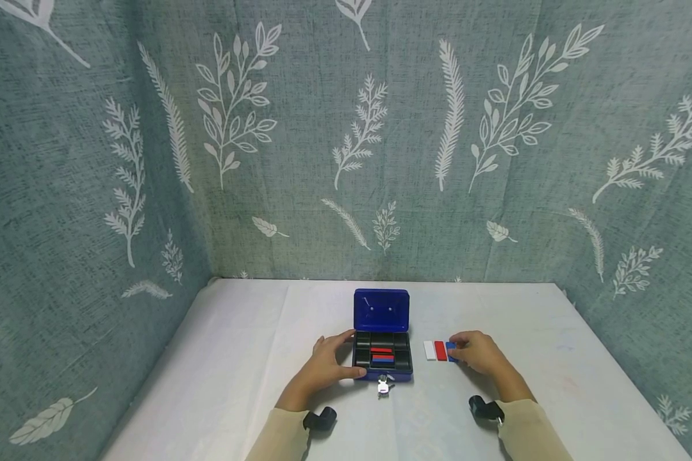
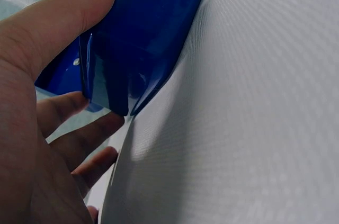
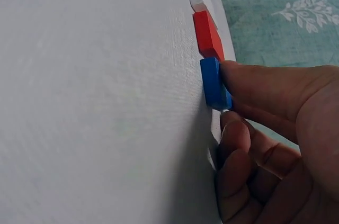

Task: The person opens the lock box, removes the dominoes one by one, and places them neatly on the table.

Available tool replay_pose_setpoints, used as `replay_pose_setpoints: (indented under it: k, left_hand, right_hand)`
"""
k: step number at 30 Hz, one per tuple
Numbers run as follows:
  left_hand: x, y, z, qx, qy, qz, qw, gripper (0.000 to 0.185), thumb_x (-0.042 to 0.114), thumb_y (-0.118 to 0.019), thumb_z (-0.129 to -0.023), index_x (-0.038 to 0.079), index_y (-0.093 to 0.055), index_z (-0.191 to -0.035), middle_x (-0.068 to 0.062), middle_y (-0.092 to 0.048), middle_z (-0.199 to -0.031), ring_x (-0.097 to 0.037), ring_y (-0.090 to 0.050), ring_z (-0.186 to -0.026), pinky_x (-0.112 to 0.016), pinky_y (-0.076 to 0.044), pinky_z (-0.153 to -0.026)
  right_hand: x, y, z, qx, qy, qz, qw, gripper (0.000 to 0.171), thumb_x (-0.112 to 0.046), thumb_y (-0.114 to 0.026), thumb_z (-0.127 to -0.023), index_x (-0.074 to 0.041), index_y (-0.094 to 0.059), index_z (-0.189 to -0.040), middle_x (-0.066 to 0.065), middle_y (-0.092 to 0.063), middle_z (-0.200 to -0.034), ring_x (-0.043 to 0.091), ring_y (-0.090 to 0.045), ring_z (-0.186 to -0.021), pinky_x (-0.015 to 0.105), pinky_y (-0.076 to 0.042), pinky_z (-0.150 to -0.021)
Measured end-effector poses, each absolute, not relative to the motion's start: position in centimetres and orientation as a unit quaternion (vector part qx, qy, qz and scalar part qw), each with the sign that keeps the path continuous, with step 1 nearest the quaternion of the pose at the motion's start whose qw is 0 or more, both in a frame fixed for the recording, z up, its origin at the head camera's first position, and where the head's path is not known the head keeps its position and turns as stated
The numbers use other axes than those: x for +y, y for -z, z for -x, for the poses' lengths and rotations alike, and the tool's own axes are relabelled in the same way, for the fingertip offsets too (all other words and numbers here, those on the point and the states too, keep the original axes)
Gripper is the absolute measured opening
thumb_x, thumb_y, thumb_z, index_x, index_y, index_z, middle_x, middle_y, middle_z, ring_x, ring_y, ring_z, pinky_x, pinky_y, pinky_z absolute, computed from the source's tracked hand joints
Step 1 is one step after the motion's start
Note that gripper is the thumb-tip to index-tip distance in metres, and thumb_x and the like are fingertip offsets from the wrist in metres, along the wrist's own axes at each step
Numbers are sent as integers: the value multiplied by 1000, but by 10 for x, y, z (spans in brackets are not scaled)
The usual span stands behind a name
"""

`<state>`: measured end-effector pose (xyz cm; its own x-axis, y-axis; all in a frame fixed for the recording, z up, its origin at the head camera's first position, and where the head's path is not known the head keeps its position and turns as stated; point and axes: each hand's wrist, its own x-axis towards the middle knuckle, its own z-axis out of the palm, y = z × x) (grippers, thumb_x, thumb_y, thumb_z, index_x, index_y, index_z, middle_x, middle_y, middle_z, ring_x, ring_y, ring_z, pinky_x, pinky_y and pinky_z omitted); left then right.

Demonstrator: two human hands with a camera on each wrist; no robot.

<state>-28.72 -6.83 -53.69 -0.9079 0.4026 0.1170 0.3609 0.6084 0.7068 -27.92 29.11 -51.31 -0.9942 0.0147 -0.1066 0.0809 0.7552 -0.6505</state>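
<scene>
A blue metal cash box (image 1: 402, 377) stands with its lid (image 1: 382, 317) raised and a black divided tray (image 1: 402, 341) inside. Red and blue blocks (image 1: 383, 358) lie in the tray's middle compartments. My left hand (image 1: 327, 360) grips the box's left side, thumb at the front corner and fingers toward the back. To the right of the box, a white block (image 1: 429, 350), a red block (image 1: 441, 350) and a blue block (image 3: 211, 83) lie in a row on the table. My right hand (image 1: 477, 352) pinches the blue block, the rightmost one, between thumb and fingers.
Keys (image 1: 383, 387) hang from the lock at the box's front. A white cloth covers the table (image 1: 248, 339). Green leaf-patterned fabric (image 1: 311, 128) rises behind it and at both sides. Black wrist cameras (image 1: 320, 419) sit on both sleeves.
</scene>
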Motion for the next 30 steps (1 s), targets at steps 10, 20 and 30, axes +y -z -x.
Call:
replay_pose_setpoints:
  k: [10, 20, 30]
  left_hand:
    - [-68, 536, 286, 899, -383, -211, 27, 97, 60, -79, -67, 17, -44, -147, -5, -50, -143, -30, -38, -136, -54, -3, -117]
    - [-68, 536, 286, 901, -380, -207, 27, 97, 61, -78, -67, 18, -44, -147, -4, -49, -144, -30, -37, -137, -54, -3, -117]
    - [-68, 537, 285, 901, -385, -196, 35, 97, 61, -79, -67, 20, -44, -147, -5, -48, -146, -32, -34, -138, -56, -4, -116]
  right_hand:
    - [291, 510, 276, 938, 343, -21, 44, 31, -8, -73, -85, -1, -69, -114, 11, -65, -104, 22, -59, -85, 39, -57, -73]
    - [285, 507, 278, 940, 340, -22, 20, 34, -13, -70, -88, -4, -66, -120, 8, -62, -99, 19, -57, -77, 33, -55, -64]
    - [251, 494, 283, 933, 358, 37, -7, 27, -12, -72, -87, -3, -70, -113, -2, -63, -86, 16, -58, -78, 30, -51, -62]
